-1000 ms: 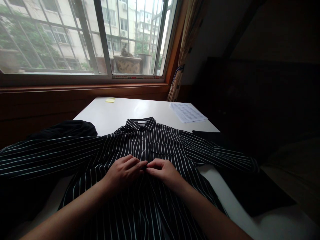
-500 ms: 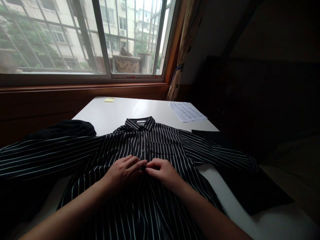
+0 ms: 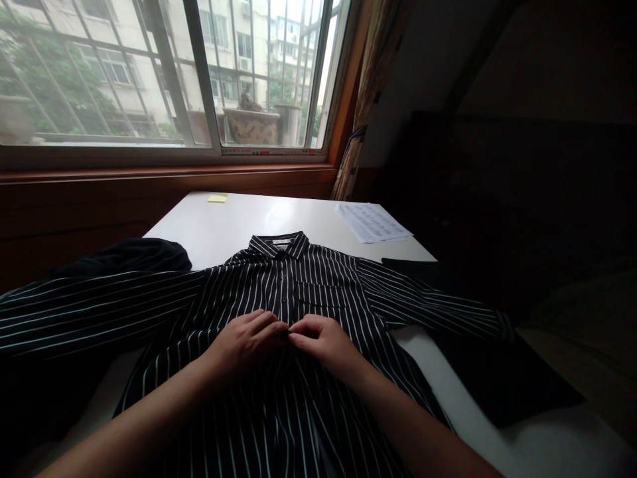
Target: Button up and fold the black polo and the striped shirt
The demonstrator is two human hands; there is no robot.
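Note:
A black shirt with thin white stripes (image 3: 308, 282) lies spread face up on a white table (image 3: 233, 222), collar toward the window and sleeves stretched out to both sides. My left hand (image 3: 245, 344) and my right hand (image 3: 323, 340) meet at the shirt's front placket (image 3: 283, 299), below the chest pocket. Both have their fingers closed in a pinch on the placket fabric where a button sits. The upper buttons look fastened.
A dark garment (image 3: 127, 255) is bunched at the table's left. A printed sheet of paper (image 3: 372, 222) lies at the far right corner and a yellow sticky note (image 3: 217, 198) near the window. A dark flat cloth (image 3: 492, 372) covers the right side. A curtain (image 3: 365, 99) hangs beside the window.
Hardly anything differs. My hands stay pinched together at the same spot on the placket, and only the fingertips shift slightly.

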